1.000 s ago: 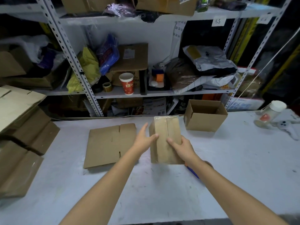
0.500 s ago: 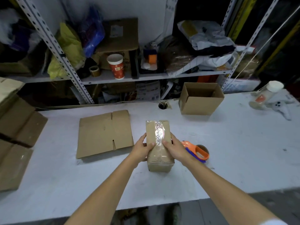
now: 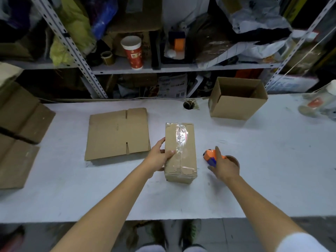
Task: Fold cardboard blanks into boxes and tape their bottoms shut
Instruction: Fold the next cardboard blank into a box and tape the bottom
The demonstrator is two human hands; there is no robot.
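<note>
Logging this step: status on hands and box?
Left hand holds taped box side. Right hand grips orange tape dispenser. Flat blank lies left, apart.

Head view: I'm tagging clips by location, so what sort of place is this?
Probably a packing or shipping workroom: flat cardboard blanks lie on a white worktable, the left hand holds a taped box while the right hand grips an orange tape dispenser, and metal shelving behind is crammed with bags.

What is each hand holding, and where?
The left hand holds the taped box by its left edge, thumb on top; the right hand grips the tape dispenser by its handle.
</note>
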